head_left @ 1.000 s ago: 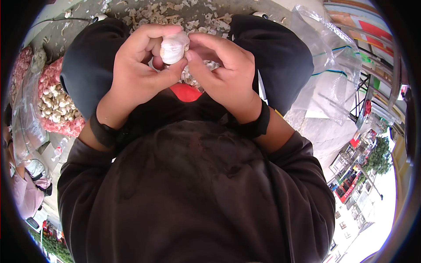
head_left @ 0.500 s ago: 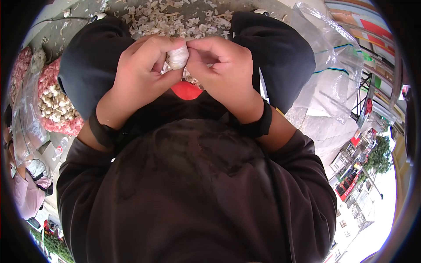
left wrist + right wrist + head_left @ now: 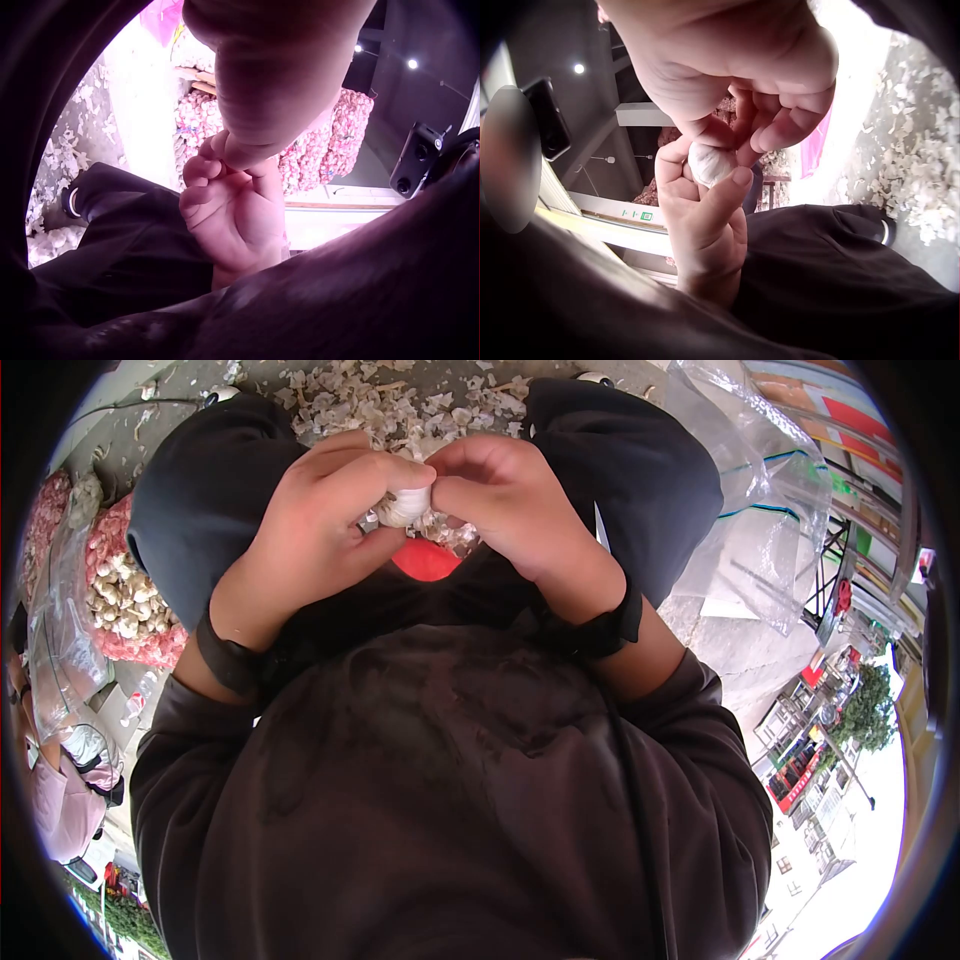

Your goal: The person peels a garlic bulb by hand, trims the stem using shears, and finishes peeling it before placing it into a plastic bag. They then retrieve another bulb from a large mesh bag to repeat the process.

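Observation:
In the head view my left hand grips a white garlic bulb between thumb and fingers, above the lap. My right hand is up against the bulb's right side, with its thumb and index finger pinched together at its edge. In the right wrist view the garlic bulb sits in the left hand, thumb along its side. Curled fingers of the right hand pinch at its top. The left wrist view has the bulb hidden behind the hands.
Papery garlic skins litter the ground between the feet. A red object shows at the lap below the hands. Left stands a pink mesh sack of garlic bulbs; right lies a clear plastic bag. A thin pointed strip shows by the right forearm.
Both hands have come lower with the garlic bulb, which has turned in the left hand. The right hand's thumb and index finger have drawn together at its edge, and its wrist has shifted right.

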Demonstrator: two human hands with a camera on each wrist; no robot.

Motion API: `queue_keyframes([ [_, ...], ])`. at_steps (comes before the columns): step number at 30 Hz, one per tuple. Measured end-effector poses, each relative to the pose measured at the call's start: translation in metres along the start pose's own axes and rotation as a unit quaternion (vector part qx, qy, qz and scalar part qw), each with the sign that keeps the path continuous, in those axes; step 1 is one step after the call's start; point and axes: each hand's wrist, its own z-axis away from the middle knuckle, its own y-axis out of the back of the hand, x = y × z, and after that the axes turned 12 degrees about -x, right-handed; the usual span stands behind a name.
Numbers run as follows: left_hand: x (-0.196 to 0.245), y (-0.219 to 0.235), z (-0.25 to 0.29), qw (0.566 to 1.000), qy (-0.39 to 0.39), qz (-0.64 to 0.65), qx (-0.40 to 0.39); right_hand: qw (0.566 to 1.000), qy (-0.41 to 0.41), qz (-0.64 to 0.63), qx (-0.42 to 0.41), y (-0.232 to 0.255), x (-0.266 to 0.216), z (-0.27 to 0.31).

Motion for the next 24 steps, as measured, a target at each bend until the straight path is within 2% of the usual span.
queue_keyframes([
  [4, 0.002, 0.0, 0.002, 0.999, 0.011, 0.039, -0.019, 0.998, -0.041, -0.04, -0.028, 0.004, 0.002, 0.0],
  [7, 0.002, 0.0, 0.005, 0.998, 0.018, 0.047, -0.041, 0.997, -0.031, -0.052, -0.041, 0.005, 0.006, -0.001],
  [13, 0.002, -0.004, 0.004, 0.998, -0.017, 0.057, -0.01, 0.994, -0.043, -0.085, -0.048, 0.005, 0.009, -0.003],
  [19, 0.008, 0.002, 0.004, 0.995, 0.028, 0.083, -0.037, 0.987, -0.071, -0.132, -0.054, 0.0, 0.001, -0.002],
  [22, 0.007, 0.004, 0.008, 0.987, 0.074, 0.133, -0.052, 0.988, -0.082, -0.102, -0.076, 0.0, 0.001, -0.002],
  [24, 0.004, 0.001, 0.01, 0.978, 0.079, 0.191, -0.022, 0.989, -0.077, -0.095, -0.087, 0.0, -0.002, -0.001],
])
